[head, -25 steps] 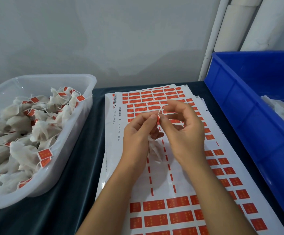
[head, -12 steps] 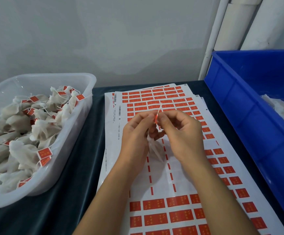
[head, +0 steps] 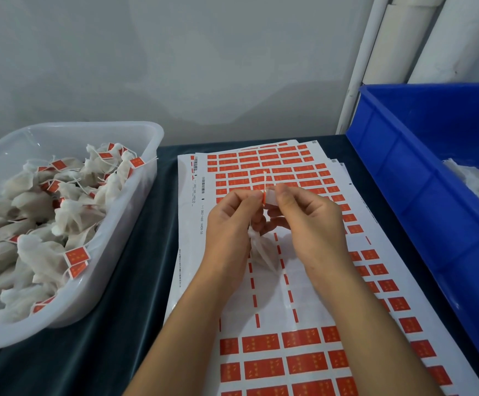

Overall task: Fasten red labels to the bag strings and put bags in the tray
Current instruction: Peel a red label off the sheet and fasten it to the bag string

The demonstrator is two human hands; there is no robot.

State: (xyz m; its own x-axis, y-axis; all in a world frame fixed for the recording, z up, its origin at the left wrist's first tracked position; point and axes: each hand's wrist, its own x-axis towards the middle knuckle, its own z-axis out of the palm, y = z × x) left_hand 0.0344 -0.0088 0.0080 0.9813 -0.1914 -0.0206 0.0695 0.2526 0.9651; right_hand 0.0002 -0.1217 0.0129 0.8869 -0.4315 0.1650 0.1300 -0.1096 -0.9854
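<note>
With your left hand [head: 232, 221] pinching the thin white string [head: 264, 181] and your right hand [head: 308, 221] pinching the small red paper label [head: 264, 198] between both thumbs, fold it squarely, pressing firmly.

The person is wearing no gloves, rings or watch; the left hand [head: 229, 224] and right hand [head: 306, 221] are showing bare, with sleeveless forearms.

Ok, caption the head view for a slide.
Both hands, left hand and right hand, pinch a red paper label onto a white mesh bag's string above label sheets.
</note>
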